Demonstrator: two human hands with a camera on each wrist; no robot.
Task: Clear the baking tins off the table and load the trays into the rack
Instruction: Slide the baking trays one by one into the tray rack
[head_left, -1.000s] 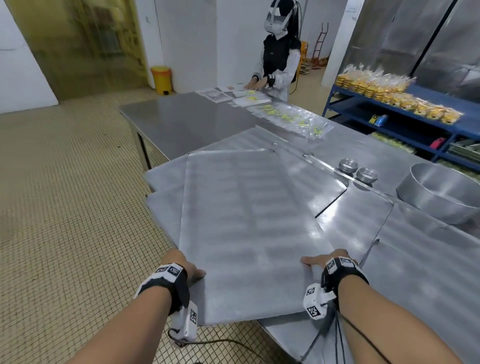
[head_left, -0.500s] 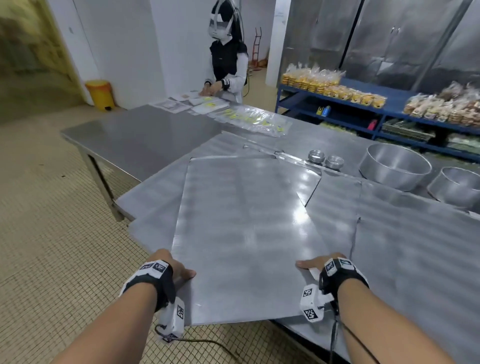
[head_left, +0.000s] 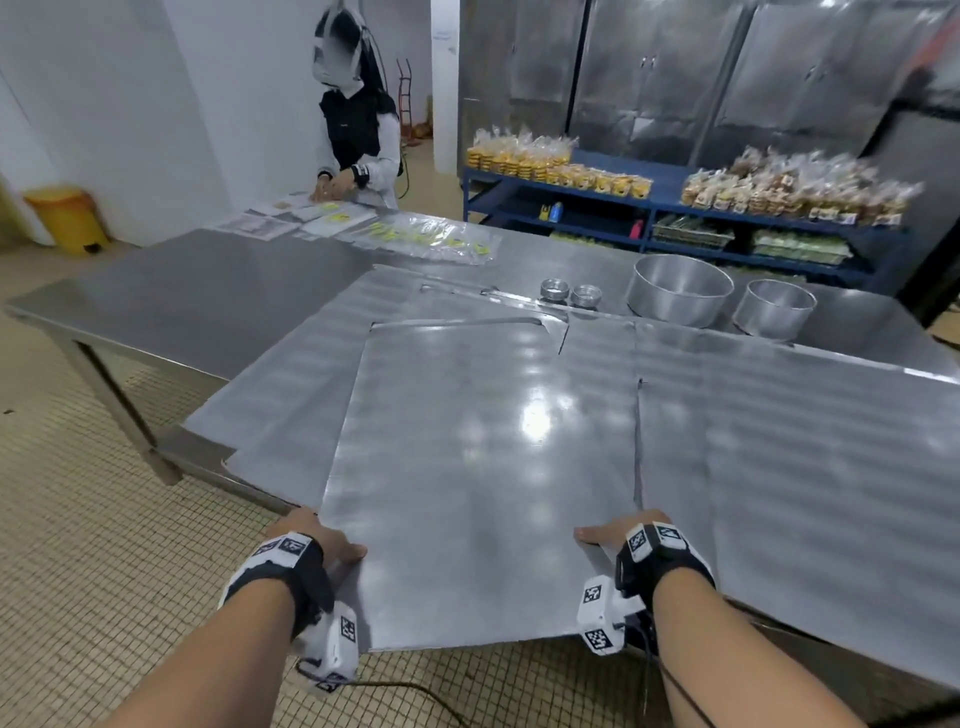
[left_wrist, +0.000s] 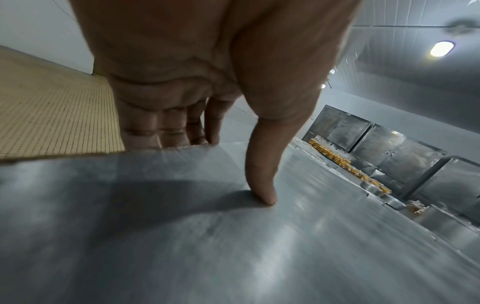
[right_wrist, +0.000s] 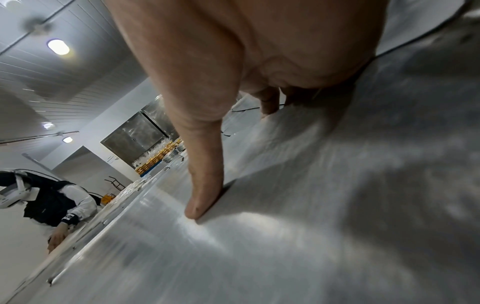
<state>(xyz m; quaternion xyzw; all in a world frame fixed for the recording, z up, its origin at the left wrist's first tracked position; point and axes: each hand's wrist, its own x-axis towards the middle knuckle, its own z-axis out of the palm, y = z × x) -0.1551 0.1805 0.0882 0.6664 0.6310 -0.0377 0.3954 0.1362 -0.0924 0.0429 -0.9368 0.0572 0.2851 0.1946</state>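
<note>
Steel table (head_left: 171, 312) bears an unlabelled tray (head_left: 467, 467), pinched at its near corners by both hands: left hand (head_left: 311, 540), right hand (head_left: 613, 535).

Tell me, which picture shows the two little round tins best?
The head view: the two small tins stand side by side on the table, left of the big round pans. Both wrist views catch only tiny blurred round metal shapes far off.
</note>
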